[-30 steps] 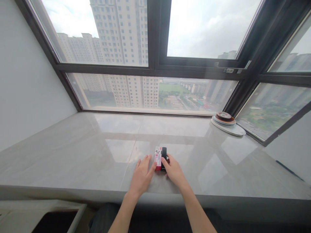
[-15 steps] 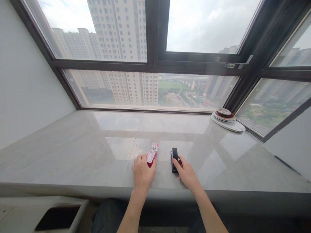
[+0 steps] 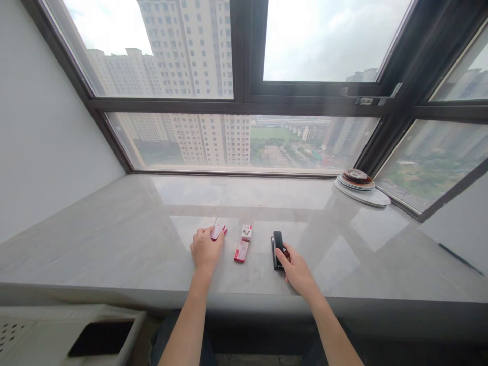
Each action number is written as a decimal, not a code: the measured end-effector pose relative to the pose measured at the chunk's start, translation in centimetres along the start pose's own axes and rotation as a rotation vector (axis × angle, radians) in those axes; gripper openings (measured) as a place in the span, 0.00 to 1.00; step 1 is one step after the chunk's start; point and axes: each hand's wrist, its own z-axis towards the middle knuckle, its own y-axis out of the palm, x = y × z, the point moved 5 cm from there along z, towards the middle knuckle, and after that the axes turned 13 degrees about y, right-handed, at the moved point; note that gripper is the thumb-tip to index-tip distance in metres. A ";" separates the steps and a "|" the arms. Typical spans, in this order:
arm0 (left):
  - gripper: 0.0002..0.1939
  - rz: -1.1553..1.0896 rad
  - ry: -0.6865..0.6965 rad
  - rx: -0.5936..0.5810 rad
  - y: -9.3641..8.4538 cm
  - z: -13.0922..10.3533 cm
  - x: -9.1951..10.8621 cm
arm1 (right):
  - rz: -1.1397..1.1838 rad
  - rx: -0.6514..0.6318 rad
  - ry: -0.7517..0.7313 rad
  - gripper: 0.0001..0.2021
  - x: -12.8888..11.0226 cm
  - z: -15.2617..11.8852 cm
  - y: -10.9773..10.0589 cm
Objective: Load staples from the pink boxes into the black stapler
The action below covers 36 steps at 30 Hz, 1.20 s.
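Note:
Between the fingers and thumb of my left hand (image 3: 206, 249) is a small pink-and-white box (image 3: 218, 232), held at or just above the grey sill (image 3: 125, 249). To its right lies a second pink-and-white box (image 3: 241, 252), flat on the sill. A small white box with a dark picture on its face (image 3: 247, 232) touches its far end. My right hand (image 3: 295, 267) grips a black stapler (image 3: 278, 249) from the right, thumb on top. The stapler points away from me, and its far part shows clear of the fingers.
A stack of plates (image 3: 358, 185) stands in the far right corner by the window. Along the right wall lies a thin dark strip (image 3: 459, 258). Below the sill's front edge, at left, is a pale cabinet (image 3: 41, 330) with a dark opening.
My left hand has moved left and slightly away from me with one pink box. The other pink box and the white box now lie uncovered. My right hand keeps hold of the stapler.

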 end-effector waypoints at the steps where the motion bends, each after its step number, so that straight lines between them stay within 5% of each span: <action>1: 0.20 0.009 -0.003 0.028 -0.4 -0.7 -0.3 | 0.001 0.000 0.001 0.30 0.0 0.0 0.0; 8: 0.17 0.120 -0.034 0.015 -2.9 -5.8 -3.1 | 0.020 0.020 0.003 0.30 0.2 0.1 0.0; 12: 0.20 0.056 0.080 0.071 -3.1 -6.2 1.2 | 0.027 0.015 0.015 0.31 0.2 0.1 0.1; 17: 0.16 -0.123 0.332 -0.063 -0.2 -5.3 8.2 | 0.030 0.029 -0.003 0.30 -0.2 -0.7 0.1; 21: 0.25 -0.127 0.306 -0.078 1.2 -4.8 8.4 | -0.014 0.112 -0.044 0.30 0.1 -1.7 -1.5; 24: 0.21 -0.115 0.256 -0.104 1.2 -5.6 7.2 | -0.112 0.175 -0.113 0.26 0.0 -2.1 -3.7; 28: 0.16 -0.227 0.419 -0.235 0.7 -7.3 8.2 | -0.212 0.136 -0.236 0.18 -1.7 -1.5 -4.9; 32: 0.25 -0.368 0.630 -0.358 0.1 -8.3 10.1 | -0.245 0.073 -0.329 0.21 -4.2 -0.6 -3.0; 36: 0.32 -0.399 0.658 -0.396 0.0 -8.3 10.2 | -0.239 0.025 -0.362 0.22 -6.2 -0.6 0.5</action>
